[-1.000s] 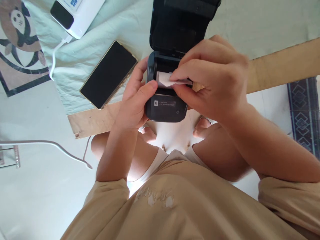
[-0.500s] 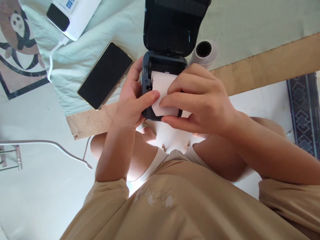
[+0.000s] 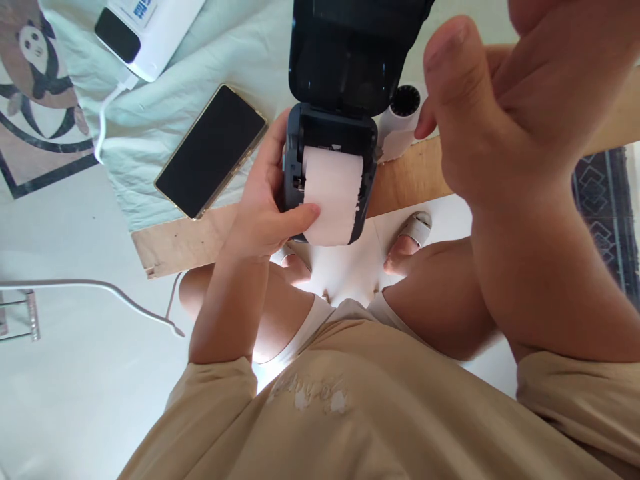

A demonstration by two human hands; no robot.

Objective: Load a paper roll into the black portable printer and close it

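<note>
My left hand [image 3: 267, 207] grips a small dark portable printer [image 3: 367, 200] by its left side, thumb lying on the paper. The printer's black lid [image 3: 345, 60] stands swung back at the top. A white paper roll [image 3: 333, 187] sits in the compartment, its loose end hanging over the front edge. Raised to the right, close to the camera, is my right hand [image 3: 505, 107]; its thumb is held apart and I see nothing in it, though some fingers are hidden or cut off by the frame. Beyond its fingertips, another paper roll [image 3: 397, 133] with a black core stands by the printer.
A black phone [image 3: 213, 153] lies on the pale green cloth [image 3: 135, 180], left of the printer. Behind it is a white device [image 3: 163, 33] with a cable [image 3: 101, 123]. The wooden table edge [image 3: 180, 243] runs in front, above my knees.
My right hand has let go of the paper roll and risen up and right, toward the camera. The paper's end now reaches farther over the printer's front edge. My left hand keeps its grip.
</note>
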